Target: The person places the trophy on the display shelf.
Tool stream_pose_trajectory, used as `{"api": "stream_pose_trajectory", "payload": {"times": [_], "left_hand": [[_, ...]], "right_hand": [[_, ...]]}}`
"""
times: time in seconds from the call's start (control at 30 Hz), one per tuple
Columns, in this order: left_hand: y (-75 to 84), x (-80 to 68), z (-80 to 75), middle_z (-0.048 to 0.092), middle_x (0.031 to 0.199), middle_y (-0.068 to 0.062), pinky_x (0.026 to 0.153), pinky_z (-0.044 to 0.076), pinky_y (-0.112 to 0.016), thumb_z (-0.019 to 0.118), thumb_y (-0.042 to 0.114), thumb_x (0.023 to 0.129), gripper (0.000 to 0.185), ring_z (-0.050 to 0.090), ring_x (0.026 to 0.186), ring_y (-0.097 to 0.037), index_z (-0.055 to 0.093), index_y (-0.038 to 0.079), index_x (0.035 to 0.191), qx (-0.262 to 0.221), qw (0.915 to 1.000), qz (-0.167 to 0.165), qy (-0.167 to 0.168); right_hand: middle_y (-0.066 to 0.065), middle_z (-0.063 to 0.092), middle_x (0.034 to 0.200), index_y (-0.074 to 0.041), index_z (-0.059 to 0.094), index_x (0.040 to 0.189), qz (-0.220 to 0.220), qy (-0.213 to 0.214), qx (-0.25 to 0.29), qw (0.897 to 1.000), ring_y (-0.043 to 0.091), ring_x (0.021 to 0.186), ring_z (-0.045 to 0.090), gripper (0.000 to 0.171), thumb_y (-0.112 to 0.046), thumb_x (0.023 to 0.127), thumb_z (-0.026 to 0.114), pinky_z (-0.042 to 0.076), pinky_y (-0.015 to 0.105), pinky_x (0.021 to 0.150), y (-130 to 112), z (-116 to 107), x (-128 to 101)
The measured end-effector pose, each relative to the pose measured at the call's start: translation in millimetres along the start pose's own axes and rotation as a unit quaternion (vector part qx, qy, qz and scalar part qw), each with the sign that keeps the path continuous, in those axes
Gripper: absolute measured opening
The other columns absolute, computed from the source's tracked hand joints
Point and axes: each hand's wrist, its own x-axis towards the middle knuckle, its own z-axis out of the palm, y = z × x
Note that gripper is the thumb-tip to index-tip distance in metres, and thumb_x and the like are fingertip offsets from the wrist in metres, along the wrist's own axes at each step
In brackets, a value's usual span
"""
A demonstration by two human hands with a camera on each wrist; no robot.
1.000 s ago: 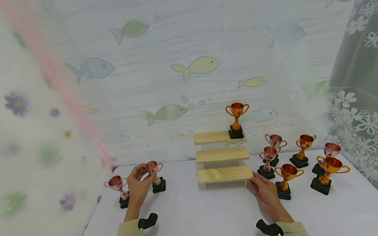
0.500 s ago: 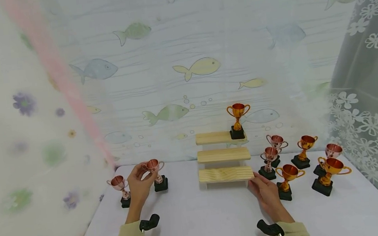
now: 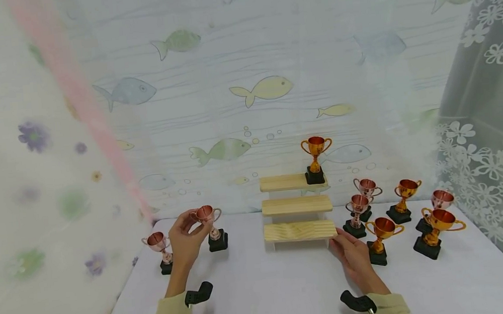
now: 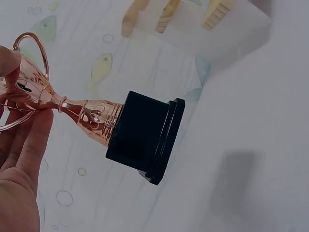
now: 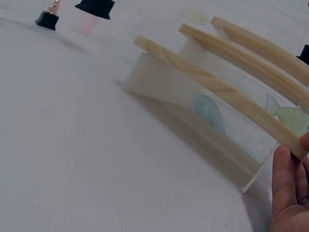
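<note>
My left hand grips a rose-copper trophy by its cup and holds it a little above the white table. In the left wrist view the trophy hangs tilted, its black base off the surface. A second copper trophy stands just left of that hand. My right hand rests with straight fingers against the right end of the bottom step of a three-step wooden stand. The right wrist view shows the fingers touching that step's end. A gold trophy stands on the top step.
Several copper and gold trophies stand grouped on the table right of the stand. A fish-patterned sheet hangs behind, a flowered sheet on the left, a grey floral curtain on the right.
My left hand has lifted the copper trophy slightly and carried it a little to the right, toward the stand. The right hand has stayed on the bottom step.
</note>
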Motion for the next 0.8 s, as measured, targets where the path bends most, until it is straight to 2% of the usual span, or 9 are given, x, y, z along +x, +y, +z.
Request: {"api": "stream_pose_trajectory", "payload": {"times": [0.17, 0.37, 0.6, 0.8], "left_hand": [[14.4, 4.1, 9.5, 0.065, 0.104, -0.009, 0.081, 0.061, -0.023, 0.082, -0.01, 0.078, 0.043, 0.067, 0.093, -0.012, 0.066, -0.006, 0.117, -0.015, 0.9997, 0.01, -0.014], [30.0, 4.2, 27.4, 0.066, 0.11, -0.012, 0.083, 0.06, -0.023, 0.082, -0.007, 0.079, 0.044, 0.068, 0.098, -0.012, 0.066, -0.005, 0.119, -0.018, 0.9986, -0.007, -0.05], [44.4, 10.3, 60.8, 0.066, 0.115, -0.019, 0.085, 0.061, -0.028, 0.082, -0.005, 0.08, 0.043, 0.068, 0.1, -0.016, 0.065, -0.004, 0.12, -0.044, 0.9938, -0.001, -0.102], [51.3, 21.9, 92.1, 0.066, 0.116, -0.021, 0.084, 0.062, -0.029, 0.082, -0.003, 0.081, 0.042, 0.067, 0.101, -0.019, 0.065, -0.004, 0.12, -0.063, 0.9908, 0.02, -0.118]], "right_hand": [[0.02, 0.039, 0.157, -0.001, 0.037, 0.155, 0.001, 0.002, 0.002, 1.0, -0.003, 0.091, 0.066, 0.054, -0.012, 0.105, 0.052, 0.054, 0.017, 0.094, -1, 2, 0], [0.022, 0.037, 0.158, 0.0, 0.036, 0.156, 0.005, 0.004, 0.007, 1.0, -0.005, 0.089, 0.065, 0.053, -0.01, 0.105, 0.049, 0.054, 0.016, 0.093, 3, 0, 0], [0.02, 0.038, 0.158, -0.001, 0.035, 0.156, -0.002, -0.001, 0.007, 1.0, -0.004, 0.092, 0.065, 0.053, -0.01, 0.106, 0.048, 0.054, 0.017, 0.094, 5, -2, 0], [0.019, 0.038, 0.157, -0.002, 0.036, 0.156, 0.001, 0.0, 0.016, 1.0, -0.004, 0.093, 0.065, 0.053, -0.011, 0.106, 0.05, 0.053, 0.017, 0.095, 2, -1, 1]]}}
